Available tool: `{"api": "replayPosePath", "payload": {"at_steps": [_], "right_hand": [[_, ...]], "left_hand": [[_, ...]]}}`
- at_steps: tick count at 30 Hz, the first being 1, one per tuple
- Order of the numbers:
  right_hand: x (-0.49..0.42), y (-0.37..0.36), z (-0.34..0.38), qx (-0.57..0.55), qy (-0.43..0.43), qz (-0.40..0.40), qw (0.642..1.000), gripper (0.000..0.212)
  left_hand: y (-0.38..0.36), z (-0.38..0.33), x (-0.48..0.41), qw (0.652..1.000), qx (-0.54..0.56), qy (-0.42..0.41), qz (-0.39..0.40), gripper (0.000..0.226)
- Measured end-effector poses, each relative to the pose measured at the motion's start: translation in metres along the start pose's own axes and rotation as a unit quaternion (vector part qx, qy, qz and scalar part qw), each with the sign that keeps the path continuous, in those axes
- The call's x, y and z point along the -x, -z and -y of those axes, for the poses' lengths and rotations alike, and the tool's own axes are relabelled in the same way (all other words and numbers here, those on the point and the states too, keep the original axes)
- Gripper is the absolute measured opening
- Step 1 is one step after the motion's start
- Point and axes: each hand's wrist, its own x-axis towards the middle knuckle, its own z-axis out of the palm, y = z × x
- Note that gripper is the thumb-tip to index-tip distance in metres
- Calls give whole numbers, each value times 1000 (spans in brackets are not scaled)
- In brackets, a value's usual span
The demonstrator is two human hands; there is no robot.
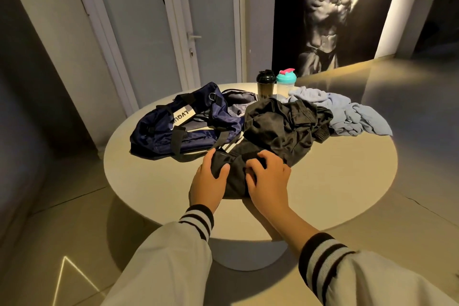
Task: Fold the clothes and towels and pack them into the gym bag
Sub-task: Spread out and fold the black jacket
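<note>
I am clamping my left grip (208,176) and right grip (267,179) on the black garment's (280,126) near end, its length stretching away across the desk (335,181), the gym bag (173,129) lying nearer my left.

Left sleeve (161,263): loose, pale cream fabric.
Left cuff (198,221): ribbed, white with black stripes.
Right sleeve (387,283): I log matching cream.
Right cuff (323,256): ribbed, black-and-white striped.
Left hand (208,181), right hand (268,181): bare.
</note>
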Motion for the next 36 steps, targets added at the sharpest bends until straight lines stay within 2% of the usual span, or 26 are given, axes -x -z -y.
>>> {"api": "replayPosePath", "payload": {"at_steps": [4, 8, 12, 18, 24, 29, 33, 36], "right_hand": [[1, -7, -4, 2, -87, 102, 991, 42], [3, -12, -8, -21, -113, 153, 982, 59], [4, -8, -3, -5, -118, 167, 979, 55], [6, 6, 2, 4, -151, 197, 969, 51], [5, 14, 7, -24, -184, 173, 967, 53], [8, 15, 4, -61, -207, 168, 962, 52], [5, 13, 5, -14, -197, 180, 964, 51], [6, 12, 6, 16, -191, 190, 963, 51]], "left_hand": [[0, 3, 7, 1000, -7, -6, 0, 59], [-1, 10, 13, 996, -59, -62, -3, 35], [-2, 11, 13, 991, -113, -75, -19, 36], [0, 11, 9, 965, -259, 4, -25, 47], [5, 12, 17, 977, -203, 16, -69, 52], [0, 15, 16, 982, -189, -18, 7, 56], [0, 18, 10, 994, -84, -39, 57, 50], [-1, 20, 9, 998, -26, -38, 53, 47]]}}
